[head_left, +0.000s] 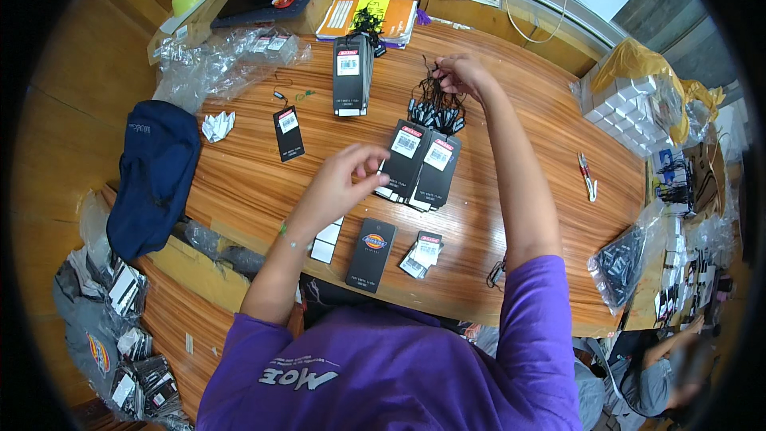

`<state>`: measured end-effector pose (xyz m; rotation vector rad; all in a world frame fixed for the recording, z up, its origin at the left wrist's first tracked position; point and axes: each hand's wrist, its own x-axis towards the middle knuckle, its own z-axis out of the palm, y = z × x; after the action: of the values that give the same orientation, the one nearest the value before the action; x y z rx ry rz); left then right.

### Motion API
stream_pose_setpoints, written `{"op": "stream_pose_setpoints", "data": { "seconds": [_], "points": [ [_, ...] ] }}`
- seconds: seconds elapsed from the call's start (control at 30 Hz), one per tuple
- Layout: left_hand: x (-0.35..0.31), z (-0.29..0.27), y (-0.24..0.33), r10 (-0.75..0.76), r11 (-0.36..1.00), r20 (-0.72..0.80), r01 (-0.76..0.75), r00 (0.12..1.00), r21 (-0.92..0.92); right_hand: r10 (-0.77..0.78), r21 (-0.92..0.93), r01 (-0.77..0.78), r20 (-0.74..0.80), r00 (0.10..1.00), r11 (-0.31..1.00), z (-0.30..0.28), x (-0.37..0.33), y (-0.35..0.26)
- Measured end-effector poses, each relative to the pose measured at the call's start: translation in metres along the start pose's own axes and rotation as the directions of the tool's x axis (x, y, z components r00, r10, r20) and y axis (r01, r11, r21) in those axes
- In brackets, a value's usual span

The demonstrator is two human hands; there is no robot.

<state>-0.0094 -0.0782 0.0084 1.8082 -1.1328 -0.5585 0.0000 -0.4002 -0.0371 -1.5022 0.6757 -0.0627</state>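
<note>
Two side-by-side stacks of black hang tags with white barcode stickers, a left stack (401, 161) and a right stack (436, 169), lie in front of me. Black hang-tag strings (435, 104) with small dark plastic seals spread from their top ends. My right hand (463, 76) is closed on the far ends of these strings. Beside the left stack's edge is my left hand (357, 169), thumb and fingers apart, with nothing visible between them; whether the fingertips touch the tags I cannot tell. Beyond the hands stands another strung tag stack (349, 80). A single strung tag (289, 134) lies to the left.
Nearer me are a larger black tag (371, 255), a sticker strip (325, 241) and a small card pile (421, 255). Red-handled snips (587, 177) lie right. A navy cloth item (153, 175), clear plastic bags (231, 64) and a bag of white boxes (630, 108) line the sides.
</note>
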Motion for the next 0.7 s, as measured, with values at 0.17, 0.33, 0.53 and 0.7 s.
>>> {"op": "stream_pose_setpoints", "data": {
  "seconds": [0.17, 0.33, 0.53, 0.7],
  "points": [
    [-0.045, -0.003, 0.025, -0.030, 0.891, 0.174, -0.053, 0.984, 0.452, -0.454, -0.496, 0.328, -0.154, 0.878, 0.804, -0.003, -0.051, 0.011],
    [-0.066, 0.007, 0.012, -0.062, 0.857, 0.123, -0.010, 0.991, 0.515, -0.337, -0.490, 0.402, 0.219, 0.916, 0.773, 0.031, -0.208, 0.024],
    [-0.071, 0.010, 0.008, -0.041, 0.870, 0.127, -0.027, 0.991, 0.493, -0.307, -0.755, 0.260, 0.082, 0.948, 0.602, 0.075, -0.283, 0.077],
    [-0.075, 0.010, 0.010, 0.044, 0.882, 0.057, -0.066, 0.997, 0.467, -0.405, -0.746, 0.289, 0.027, 0.914, 0.600, 0.082, -0.288, 0.095]
  ]
}}
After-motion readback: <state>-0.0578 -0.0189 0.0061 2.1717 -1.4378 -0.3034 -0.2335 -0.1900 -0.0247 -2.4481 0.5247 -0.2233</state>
